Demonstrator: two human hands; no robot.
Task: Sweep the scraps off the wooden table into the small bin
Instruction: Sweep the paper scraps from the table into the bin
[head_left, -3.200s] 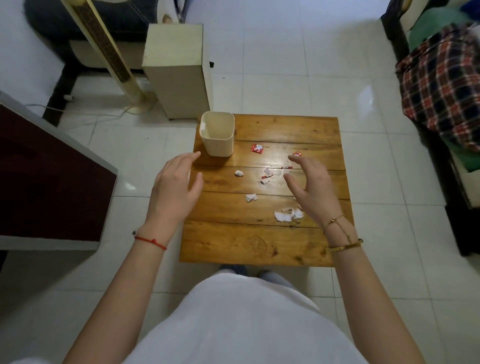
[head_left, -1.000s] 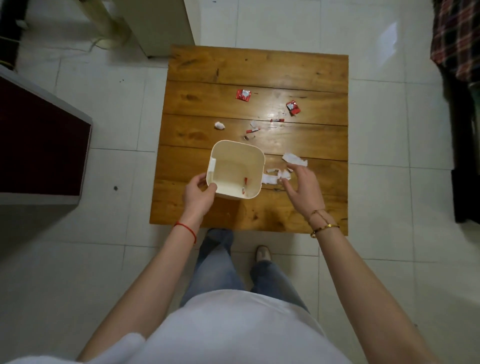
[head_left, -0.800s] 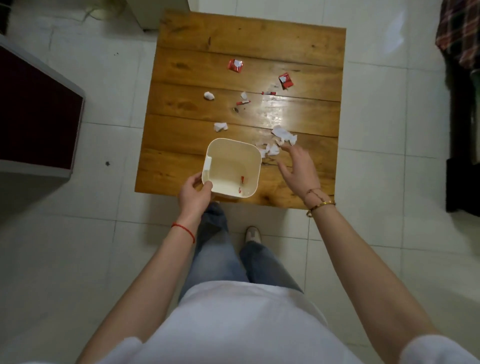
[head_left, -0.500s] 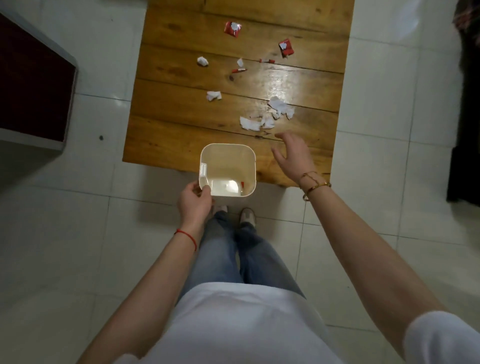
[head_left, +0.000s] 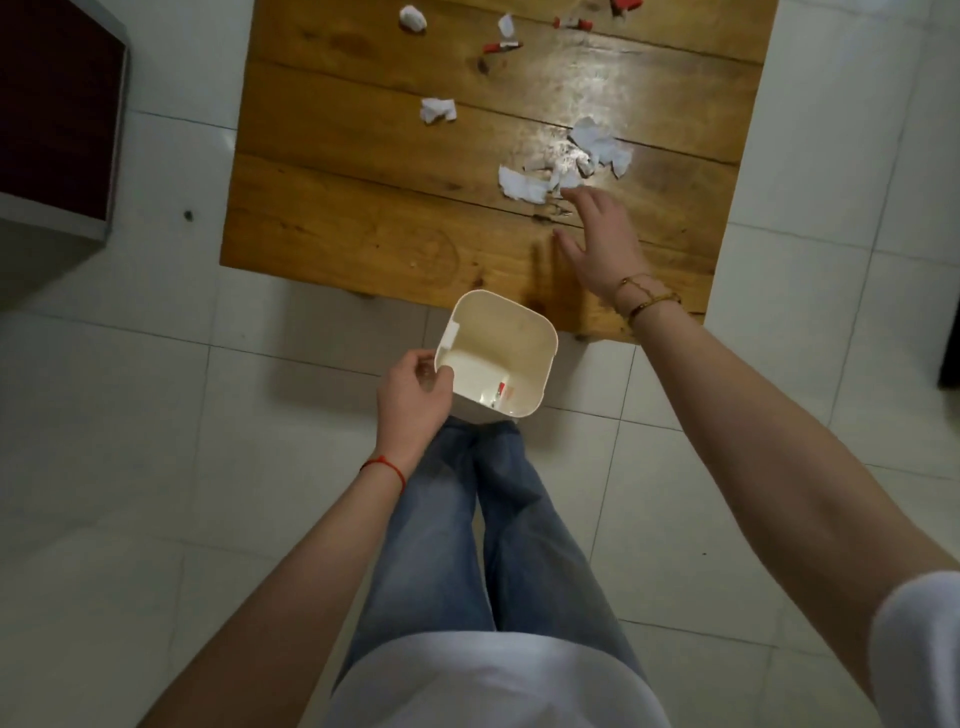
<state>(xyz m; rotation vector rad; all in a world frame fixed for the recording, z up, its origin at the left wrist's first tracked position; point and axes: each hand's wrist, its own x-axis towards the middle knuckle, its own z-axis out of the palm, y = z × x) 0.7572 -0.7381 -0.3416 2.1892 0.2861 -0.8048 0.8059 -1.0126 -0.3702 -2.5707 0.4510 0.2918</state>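
Observation:
My left hand (head_left: 413, 397) grips the left rim of the small cream bin (head_left: 496, 356), held below the near edge of the wooden table (head_left: 363, 228). A red scrap lies inside the bin. My right hand (head_left: 602, 241) is open, fingers spread, flat over the table just in front of a cluster of white paper scraps (head_left: 563, 166). Another white scrap (head_left: 438, 110) lies to the left. Further back lie a crumpled white bit (head_left: 413, 17) and small red scraps (head_left: 501, 47).
A dark red cabinet (head_left: 57, 104) stands at the left on the white tiled floor (head_left: 156, 467). My jeans-clad legs (head_left: 483, 519) are directly below the bin. A dark object shows at the right edge.
The bin came off the table to below its near edge, held by my left hand. My right hand reached forward towards the white scraps. The view tilted further down.

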